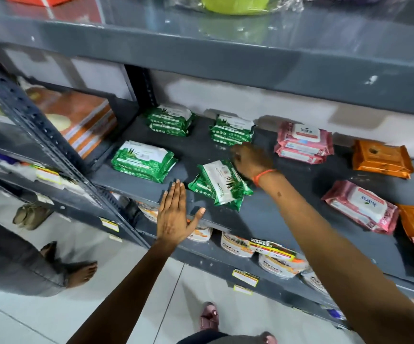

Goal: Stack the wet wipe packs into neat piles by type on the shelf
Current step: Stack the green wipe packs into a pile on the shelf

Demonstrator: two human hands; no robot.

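Our left hand (173, 214) is nearest, held flat with fingers straight and together and the thumb spread wide at the near edge of the grey shelf (275, 219); it grips nothing. Just right of its fingertips lies a skewed green pile (219, 184) of wet wipe packs, turned at an angle to the shelf edge. Our right hand (250, 158), with an orange band (263, 175) at the wrist, rests curled on the far right side of that pile; the fingers are hidden under the hand, so we cannot tell whether they clasp a pack or only press on it.

Left of the skewed pile sits a squarer green stack (142, 161). Farther back stand two more green stacks, one at far left (170, 120) and one nearer the middle (232, 129). To the right, a pink stack (304, 142) sits toward the wall, with a single pink pack (361, 207) lying tilted closer to us. An orange stack (382, 158) lies at far right, well apart from the greens.
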